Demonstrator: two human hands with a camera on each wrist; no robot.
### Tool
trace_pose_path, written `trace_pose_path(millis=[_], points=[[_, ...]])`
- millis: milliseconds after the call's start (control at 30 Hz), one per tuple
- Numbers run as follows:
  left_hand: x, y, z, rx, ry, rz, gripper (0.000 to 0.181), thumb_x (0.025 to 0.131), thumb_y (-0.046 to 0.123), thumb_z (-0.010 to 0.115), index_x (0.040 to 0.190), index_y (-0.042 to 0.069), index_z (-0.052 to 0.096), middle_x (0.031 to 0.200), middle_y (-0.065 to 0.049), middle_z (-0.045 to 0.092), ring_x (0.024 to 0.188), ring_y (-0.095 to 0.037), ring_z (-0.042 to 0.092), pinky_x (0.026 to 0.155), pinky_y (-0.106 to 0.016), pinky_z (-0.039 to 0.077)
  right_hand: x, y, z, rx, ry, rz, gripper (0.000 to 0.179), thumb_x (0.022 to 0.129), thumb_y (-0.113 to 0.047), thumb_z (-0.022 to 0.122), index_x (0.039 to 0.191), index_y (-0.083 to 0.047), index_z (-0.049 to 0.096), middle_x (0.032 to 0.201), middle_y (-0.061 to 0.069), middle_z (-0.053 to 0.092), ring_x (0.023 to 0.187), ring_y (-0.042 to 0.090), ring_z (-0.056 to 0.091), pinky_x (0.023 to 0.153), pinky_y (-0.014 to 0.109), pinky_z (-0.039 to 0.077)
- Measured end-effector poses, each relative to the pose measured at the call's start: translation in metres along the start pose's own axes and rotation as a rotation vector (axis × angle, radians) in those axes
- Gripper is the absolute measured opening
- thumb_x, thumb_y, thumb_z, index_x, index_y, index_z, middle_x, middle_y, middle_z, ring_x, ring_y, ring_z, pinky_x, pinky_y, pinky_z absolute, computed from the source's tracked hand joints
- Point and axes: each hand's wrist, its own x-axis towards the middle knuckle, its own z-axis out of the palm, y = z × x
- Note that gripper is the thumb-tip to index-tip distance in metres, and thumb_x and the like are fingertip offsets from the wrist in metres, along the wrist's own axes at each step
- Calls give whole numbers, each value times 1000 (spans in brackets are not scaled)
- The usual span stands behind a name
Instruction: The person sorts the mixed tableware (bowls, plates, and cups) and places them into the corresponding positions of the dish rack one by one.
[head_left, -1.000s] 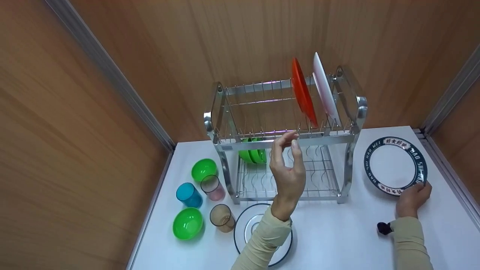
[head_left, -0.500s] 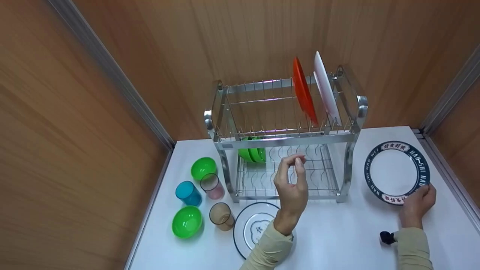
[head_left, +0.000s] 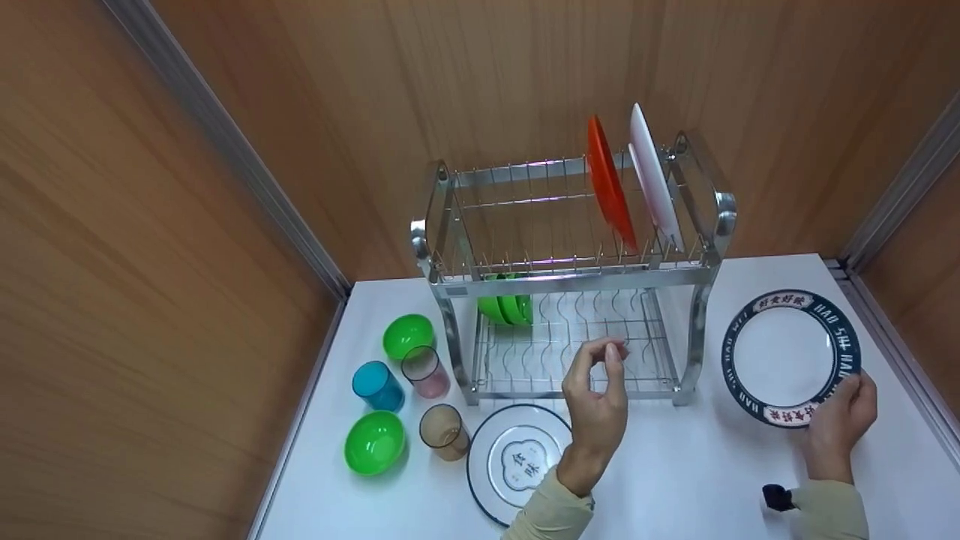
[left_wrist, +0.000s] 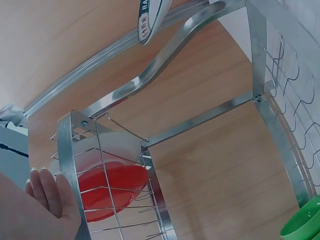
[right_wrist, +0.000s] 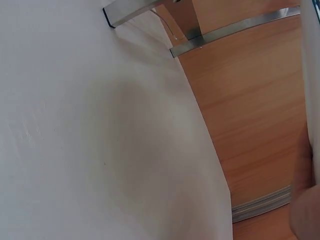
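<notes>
My right hand (head_left: pixel 841 424) pinches the lower right rim of a white plate (head_left: pixel 784 356) with a dark patterned border and lettering, its thumb on the upper face. In the right wrist view the plate (right_wrist: pixel 312 80) shows edge-on, raised off the table. My left hand (head_left: pixel 596 411) hovers before the rack's lower shelf, fingers loosely bent, holding nothing. A second white plate (head_left: pixel 499 427) with a thin dark rim lies under the left forearm, partly covered by it. The two-tier metal dish rack (head_left: pixel 562 283) holds an upright red plate (head_left: pixel 609 187) and white plate (head_left: pixel 654 180) above.
Green bowls (head_left: pixel 506 307) stand on the rack's lower shelf at left. Left of the rack are two green bowls (head_left: pixel 375 444), a blue cup (head_left: pixel 377 385), a pinkish cup (head_left: pixel 427 375) and a brown cup (head_left: pixel 445 433). Wooden walls (head_left: pixel 225 300) enclose the table.
My left hand has come down and slightly right, from the upper shelf's front bar to before the lower shelf. The right hand has drawn the patterned plate a little toward me.
</notes>
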Motion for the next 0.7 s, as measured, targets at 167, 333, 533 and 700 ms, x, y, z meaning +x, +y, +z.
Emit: trace_pose_path(millis=[167,333,533,700], points=[[-12,-2,3,-11,-10,-41,17,105,1,53,115,7,65,105,-4,69,97,-18,69,85,-32,59,-12,-3,4,18,1,-66,35,109,-35,47,140,-19,54,134,-4,61,116,7,61,86,8,51],[-22,-2,5,-29,-37,-104,16,107,5,52,118,8,63,106,-3,69,99,-20,69,89,-34,58,-26,-8,8,45,-47,-78,37,108,-36,49,140,-18,54,135,-3,61,116,7,62,87,11,52],[-32,-3,8,-54,-56,-125,16,107,5,51,119,6,61,106,-5,68,100,-19,69,92,-33,57,-42,-14,14,59,-86,-82,40,107,-36,53,141,-17,54,136,-1,61,114,7,65,86,15,54],[-38,-3,11,-77,-65,-169,17,109,9,48,121,8,61,108,-4,67,101,-17,69,91,-32,58,-55,-17,20,64,-108,-93,40,106,-35,54,141,-15,55,134,0,63,111,7,68,85,18,55]])
